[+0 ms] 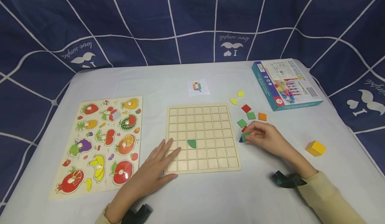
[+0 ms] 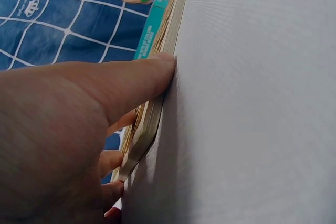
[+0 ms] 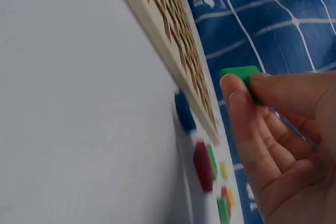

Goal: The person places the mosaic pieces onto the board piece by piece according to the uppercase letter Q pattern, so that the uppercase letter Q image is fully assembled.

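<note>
Over white cloth (image 1: 204, 197), right fingers (image 1: 255, 125) pinch a green tile (image 3: 240, 71); left fingers (image 1: 172, 154) lie spread.

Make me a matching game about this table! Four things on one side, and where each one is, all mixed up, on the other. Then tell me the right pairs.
Things:
1. Fruit puzzle
2. Yellow block
3. Pattern card
4. Green quarter-circle

Places:
A. Inside a square of the grid board
B. Right of the right hand
C. Left of the grid board
D. Just past the grid board's far edge

Right pairs: 1-C, 2-B, 3-D, 4-A
</note>
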A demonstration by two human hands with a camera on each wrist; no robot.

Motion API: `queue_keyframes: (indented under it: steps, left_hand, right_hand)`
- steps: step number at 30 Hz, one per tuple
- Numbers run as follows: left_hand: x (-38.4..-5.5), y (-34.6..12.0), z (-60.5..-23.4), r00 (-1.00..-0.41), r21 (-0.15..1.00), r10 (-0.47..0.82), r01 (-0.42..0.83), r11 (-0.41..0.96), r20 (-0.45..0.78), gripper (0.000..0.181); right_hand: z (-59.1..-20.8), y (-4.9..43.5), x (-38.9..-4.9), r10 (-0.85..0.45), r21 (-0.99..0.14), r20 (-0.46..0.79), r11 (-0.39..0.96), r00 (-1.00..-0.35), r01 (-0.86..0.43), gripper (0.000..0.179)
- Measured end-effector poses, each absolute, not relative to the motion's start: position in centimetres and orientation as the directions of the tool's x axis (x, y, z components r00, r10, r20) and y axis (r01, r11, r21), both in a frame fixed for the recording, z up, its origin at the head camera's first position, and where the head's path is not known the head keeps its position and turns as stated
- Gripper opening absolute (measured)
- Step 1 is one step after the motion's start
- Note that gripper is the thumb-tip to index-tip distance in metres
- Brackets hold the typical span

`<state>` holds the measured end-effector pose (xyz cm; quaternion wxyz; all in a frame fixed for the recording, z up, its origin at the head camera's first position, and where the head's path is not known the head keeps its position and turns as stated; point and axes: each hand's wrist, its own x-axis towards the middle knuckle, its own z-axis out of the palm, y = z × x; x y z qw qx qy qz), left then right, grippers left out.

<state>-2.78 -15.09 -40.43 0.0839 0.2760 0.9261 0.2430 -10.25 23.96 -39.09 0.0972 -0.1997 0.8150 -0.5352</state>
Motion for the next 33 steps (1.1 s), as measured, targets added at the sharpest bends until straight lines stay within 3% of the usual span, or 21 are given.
queue_keyframes:
  steps: [4, 11, 22, 33]
  left_hand:
    - [-2.7, -15.2, -40.6, -0.835, 0.494, 0.550, 0.471, 0.731, -0.018, 0.073]
    - [-2.7, -15.2, -40.6, -0.838, 0.492, 0.546, 0.467, 0.735, -0.020, 0.074]
    - [-2.7, -15.1, -40.4, -0.842, 0.488, 0.539, 0.456, 0.744, -0.035, 0.075]
    - [-2.8, -15.0, -40.4, -0.843, 0.482, 0.537, 0.455, 0.748, -0.038, 0.075]
  right_hand:
    - [-38.8, 21.6, -10.8, -0.423, -0.982, -0.017, 0.176, -0.906, -0.063, 0.012]
    - [-39.7, 17.1, -10.9, -0.414, -0.993, -0.075, 0.119, -0.907, 0.028, 0.017]
    - [-40.7, 14.7, -10.3, -0.401, -0.921, -0.024, 0.365, -0.916, -0.136, 0.009]
    - [-40.9, 14.5, -10.2, -0.393, -0.835, 0.087, 0.473, -0.915, -0.282, 0.010]
